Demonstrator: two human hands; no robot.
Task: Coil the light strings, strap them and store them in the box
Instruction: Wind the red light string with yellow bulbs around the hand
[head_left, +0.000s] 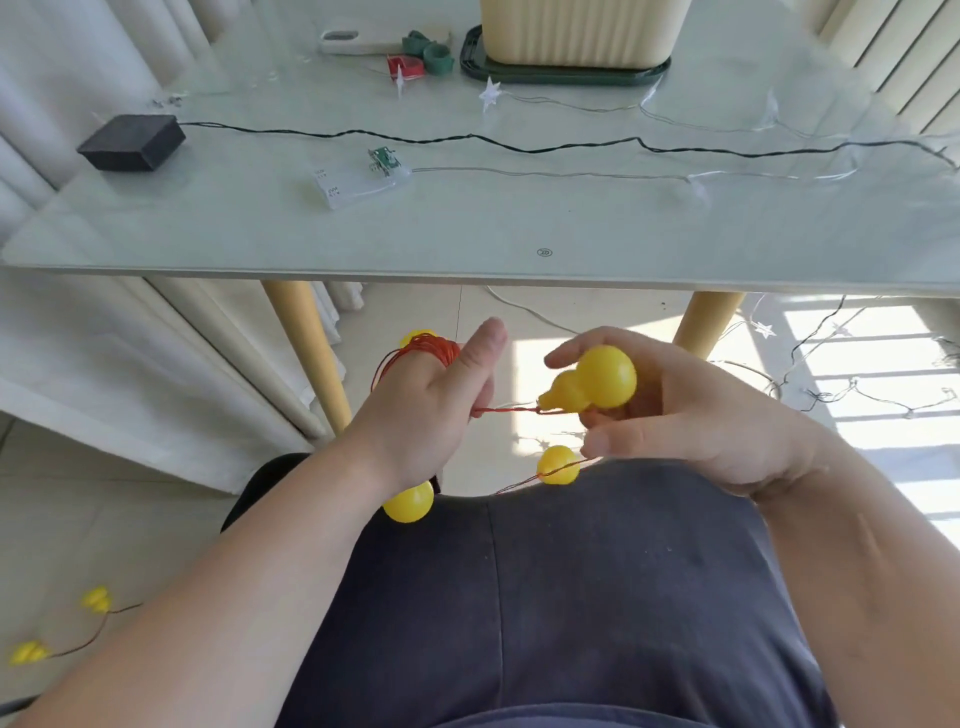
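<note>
Below the table's front edge, my left hand (441, 410) has red wire coiled (423, 349) round its fingers, thumb pointing up. Yellow gourd-shaped bulbs hang from the coil, one under the wrist (409, 501). A taut piece of red wire runs from that hand to a yellow gourd bulb (592, 382) that my right hand (691, 415) holds in its fingers. Another bulb (558, 464) dangles beneath. The cream ribbed box (582, 31) stands at the table's far edge on a dark green lid (563, 75). Red and green straps (423, 57) lie to its left.
On the glass table (467, 228) lie a black battery box (132, 143) with a black wire string, a clear battery pack (358, 179) with a clear star string, and a phone (358, 41). More bulbs (31, 652) and wires trail on the floor.
</note>
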